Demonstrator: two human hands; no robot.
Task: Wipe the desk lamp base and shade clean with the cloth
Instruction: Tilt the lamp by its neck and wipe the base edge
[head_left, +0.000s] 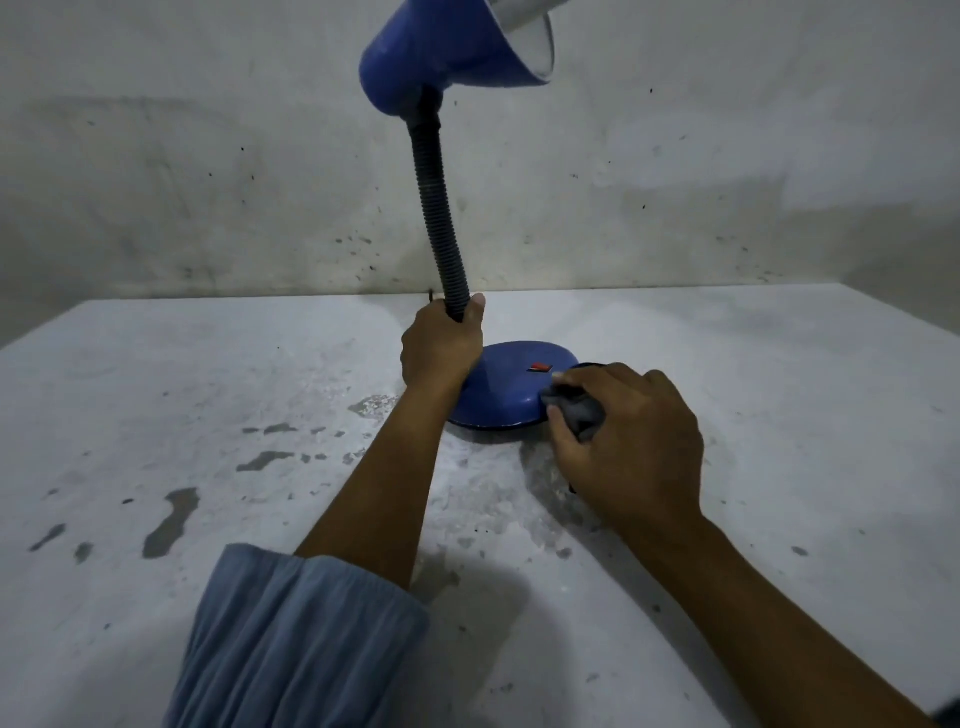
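Sleeve of pale blue fabric (291, 639), pushed up the forearm, sits lowest and furthest left, well behind the left hand (441, 348). That hand is wrapped around the bottom of the black ribbed flexible neck (436, 208) of the lamp, fingers curled round it and thumb up along the far side; the grip looks meant to steady the lamp so it does not slide or tip while the base is rubbed. High above the left hand, the glossy blue cone-shaped metal shade (441, 57) tilts up and to the right, its white inside showing at the open mouth (part of it is cut off by the top edge).

Just right of the left hand lies the round, domed blue lamp base (504, 389) with a small red rocker switch (538, 367) on top, resting on the worn, paint-flecked white table (208, 415). At the base's near right edge, the right hand (628, 441) bunches a small dark grey cloth (579, 410) in curled fingers and thumb, pressing it against the blue dome. My reading is that base wiping is under way; the shade appears not yet reached, judging by where the cloth sits.
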